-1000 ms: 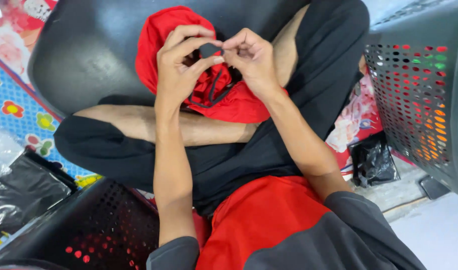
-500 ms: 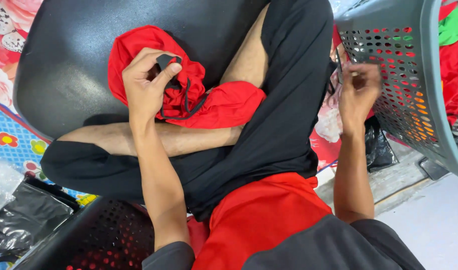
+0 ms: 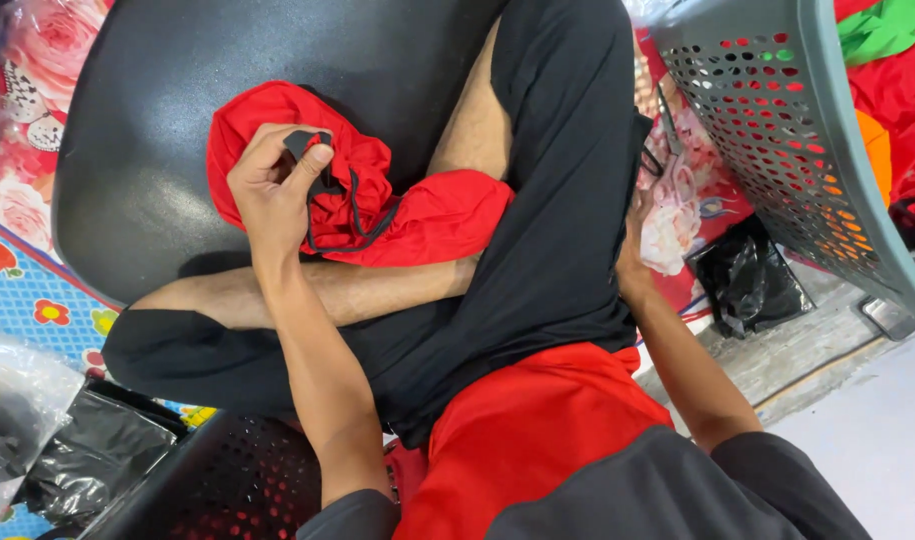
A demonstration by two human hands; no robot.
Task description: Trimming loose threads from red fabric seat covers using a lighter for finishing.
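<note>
Left hand (image 3: 277,190) pinches a small black piece (image 3: 302,145) between its fingers (image 3: 312,160), against the red cloth (image 3: 377,195) lying on the knee. Right hand (image 3: 632,255), at 3 o'clock beside the grey basket (image 3: 777,130), is mostly hidden behind the leg; grip cannot be told.

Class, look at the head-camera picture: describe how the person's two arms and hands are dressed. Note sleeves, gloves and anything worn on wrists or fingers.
Both arms are bare from the upper arm down, with short dark grey sleeves ending above the elbows. The left hand wears no glove, and no ring or watch shows on it. The right hand is mostly hidden behind the black trouser leg, so only its bare wrist shows, with no band on it.
</note>
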